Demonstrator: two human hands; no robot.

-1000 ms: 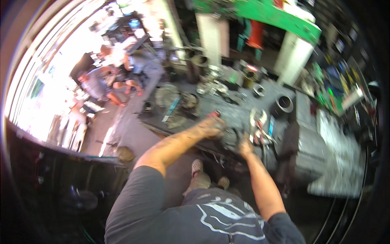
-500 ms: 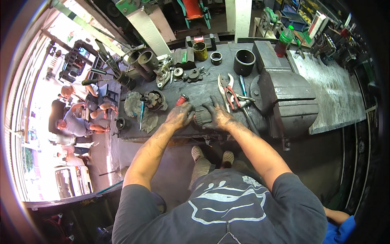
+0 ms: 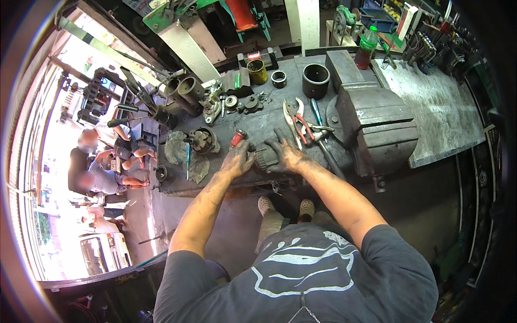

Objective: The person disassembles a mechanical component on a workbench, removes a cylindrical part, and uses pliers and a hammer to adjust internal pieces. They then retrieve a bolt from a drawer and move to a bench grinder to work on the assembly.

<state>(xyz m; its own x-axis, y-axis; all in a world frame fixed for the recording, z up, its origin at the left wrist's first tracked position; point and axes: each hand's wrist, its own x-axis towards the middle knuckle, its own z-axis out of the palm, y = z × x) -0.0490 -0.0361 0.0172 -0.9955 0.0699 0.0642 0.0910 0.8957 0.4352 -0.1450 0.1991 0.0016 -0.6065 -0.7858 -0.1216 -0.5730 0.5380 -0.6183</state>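
Observation:
My left hand [image 3: 237, 160] and my right hand [image 3: 287, 153], both black with grease, close from either side around a ribbed cylindrical metal part [image 3: 265, 158] at the front edge of the steel workbench [image 3: 258, 126]. A red-handled tool [image 3: 237, 138] lies just behind my left fingers. Red-handled pliers [image 3: 299, 121] and a blue-handled screwdriver [image 3: 316, 110] lie just beyond my right hand.
A big grey bench vise [image 3: 377, 126] stands right of my hands. Round metal parts [image 3: 203, 140], dark tubes [image 3: 183, 91], a yellow tin [image 3: 258, 70] and a black sleeve [image 3: 315, 79] fill the bench's back. Two people [image 3: 99, 161] crouch on the floor at left. A green bottle [image 3: 367, 46] stands far back.
The view swung and steadied over the bench. Both hands came together on the ribbed part, my left hand shifting slightly toward the bench's front edge.

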